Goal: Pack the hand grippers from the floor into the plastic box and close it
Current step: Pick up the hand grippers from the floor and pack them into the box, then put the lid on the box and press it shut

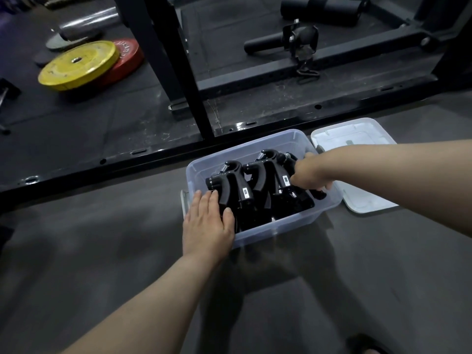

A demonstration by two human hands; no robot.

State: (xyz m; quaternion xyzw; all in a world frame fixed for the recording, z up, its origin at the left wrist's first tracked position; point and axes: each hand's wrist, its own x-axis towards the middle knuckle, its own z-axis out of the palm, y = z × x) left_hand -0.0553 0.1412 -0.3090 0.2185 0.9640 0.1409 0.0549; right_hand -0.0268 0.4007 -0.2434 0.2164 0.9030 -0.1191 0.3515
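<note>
Clear plastic box (pixel 255 237) sits on the grey floor (pixel 115 238) in front of me, lid off. The lid (pixel 357 135) lies flat on the floor just right of the box, close against its right end. The hand grippers (pixel 236 190), all black, stand packed side by side inside the box, spring ends up, filling most of it. My left hand (pixel 208 223) lies over the box's near-left corner: fingers straight and close together, fingertips and thumb touching the nearest gripper's handle, not wrapped round it. My right hand (pixel 310 175) reaches in from the right, fingers curled down round the right-end gripper (pixel 319 194) by the right wall; only a bit of its black handle shows under the knuckles. Behind the box is a black rack frame (pixel 194 98). Well off to the left, a yellow weight plate (pixel 79 63) overlaps a red plate (pixel 129 57).
</note>
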